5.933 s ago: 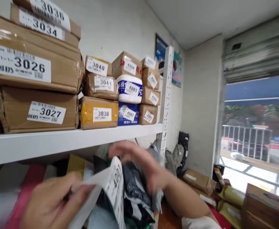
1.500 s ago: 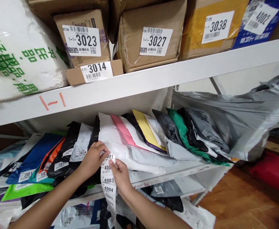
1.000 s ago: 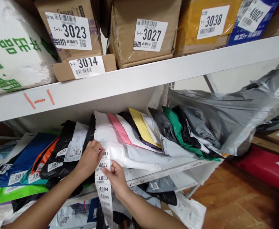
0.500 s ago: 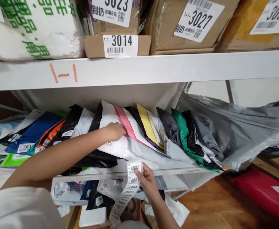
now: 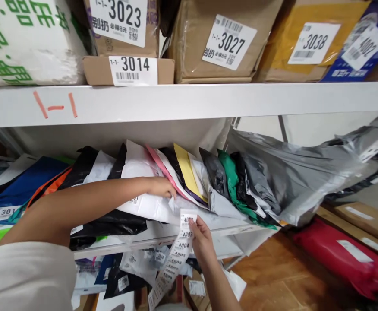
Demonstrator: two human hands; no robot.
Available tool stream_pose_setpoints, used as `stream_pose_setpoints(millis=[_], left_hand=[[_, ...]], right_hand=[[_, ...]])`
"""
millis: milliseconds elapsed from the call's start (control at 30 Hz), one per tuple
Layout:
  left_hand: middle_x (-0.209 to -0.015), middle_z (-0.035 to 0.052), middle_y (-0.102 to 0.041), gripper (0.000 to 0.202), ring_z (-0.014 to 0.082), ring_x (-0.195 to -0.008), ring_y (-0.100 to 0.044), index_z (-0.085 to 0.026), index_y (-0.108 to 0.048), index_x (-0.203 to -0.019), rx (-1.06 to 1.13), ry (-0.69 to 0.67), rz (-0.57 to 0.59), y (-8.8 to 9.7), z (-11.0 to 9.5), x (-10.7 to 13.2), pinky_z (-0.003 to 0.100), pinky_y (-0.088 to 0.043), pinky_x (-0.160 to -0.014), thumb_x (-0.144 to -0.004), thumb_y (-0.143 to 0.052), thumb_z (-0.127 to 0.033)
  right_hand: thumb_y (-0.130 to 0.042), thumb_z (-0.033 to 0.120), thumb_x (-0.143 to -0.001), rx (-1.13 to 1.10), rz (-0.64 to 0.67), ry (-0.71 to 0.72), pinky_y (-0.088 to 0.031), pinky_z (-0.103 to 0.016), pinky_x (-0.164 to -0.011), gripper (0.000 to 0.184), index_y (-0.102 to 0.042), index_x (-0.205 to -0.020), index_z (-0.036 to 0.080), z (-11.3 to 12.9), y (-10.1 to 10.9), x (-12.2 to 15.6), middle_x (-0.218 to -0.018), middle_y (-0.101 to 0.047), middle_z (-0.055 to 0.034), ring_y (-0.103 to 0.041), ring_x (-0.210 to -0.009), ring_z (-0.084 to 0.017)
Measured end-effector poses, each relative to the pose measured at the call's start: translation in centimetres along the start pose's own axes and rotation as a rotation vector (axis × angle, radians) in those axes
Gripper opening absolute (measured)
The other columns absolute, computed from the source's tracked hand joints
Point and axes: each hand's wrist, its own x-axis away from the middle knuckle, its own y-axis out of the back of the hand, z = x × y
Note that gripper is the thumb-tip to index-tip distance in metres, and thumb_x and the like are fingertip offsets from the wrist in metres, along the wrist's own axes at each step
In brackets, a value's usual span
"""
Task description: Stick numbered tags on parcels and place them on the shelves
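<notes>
Nearby, your white sleeve [image 5: 30, 276] fills the near left, and your left forearm [image 5: 88, 194] crosses the row of bags, hiding part of the label on a white parcel [image 5: 143, 160]. Labelled bags [image 5: 113, 278] lie below the middle shelf [image 5: 103, 249], while a red package [image 5: 331, 255] rests at the right. Your right hand [image 5: 203, 242], near the centre, pinches a strip of number labels [image 5: 177, 250] between thumb and fingers; it hangs down towards you, with 4003 and 4004 readable. Farther in and to its left, your left hand [image 5: 161, 188] bends its fingers down onto pale plastic by the white parcel; you cannot tell whether they grip it. Your hands are near each other but apart. Just right of the parcel lean pink [image 5: 161, 166], yellow [image 5: 185, 170] and green bags [image 5: 231, 179], then a loose grey plastic sheet [image 5: 302, 172] bulging out. Beyond, the upper shelf [image 5: 189, 101] crosses above them all, carrying boxes numbered 3014 [image 5: 165, 71], 3027 [image 5: 189, 47] and 3038 [image 5: 279, 47].
</notes>
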Motion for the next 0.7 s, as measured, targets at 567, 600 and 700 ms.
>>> stream_pose_setpoints(millis=[567,600,700], left_hand=[[-0.086,0.0036,-0.065,0.022,0.0155,-0.076,-0.057,-0.016,-0.059,-0.088,0.169,0.127,-0.071,-3.1,-0.6,0.2,0.022,-0.039,-0.062,-0.091,-0.050,-0.036],[-0.087,0.0034,-0.064,0.022,0.0153,-0.076,-0.056,-0.016,-0.059,-0.088,0.154,0.128,-0.088,-3.3,-0.7,0.2,0.022,-0.039,-0.063,-0.091,-0.051,-0.036],[-0.084,0.0026,-0.063,0.022,0.0156,-0.074,-0.056,-0.017,-0.058,-0.085,0.099,0.136,-0.125,-3.8,-0.7,0.1,0.023,-0.038,-0.062,-0.091,-0.051,-0.037]], right_hand=[[-0.069,0.062,-0.072,0.283,-0.062,0.116,-0.039,-0.025,-0.058,0.045,-0.064,-0.077,0.017,-2.8,-3.1,-3.7,-0.065,-0.062,-0.0003,-0.050,-0.058,-0.014],[-0.068,0.063,-0.072,0.307,-0.094,0.129,-0.037,-0.024,-0.055,0.047,-0.061,-0.072,0.017,-2.9,-3.0,-3.8,-0.061,-0.057,0.0010,-0.045,-0.056,-0.012],[-0.067,0.065,-0.070,0.341,-0.188,0.156,-0.029,-0.024,-0.051,0.052,-0.049,-0.058,0.019,-3.2,-2.9,-4.1,-0.052,-0.043,0.0045,-0.033,-0.052,-0.009]])
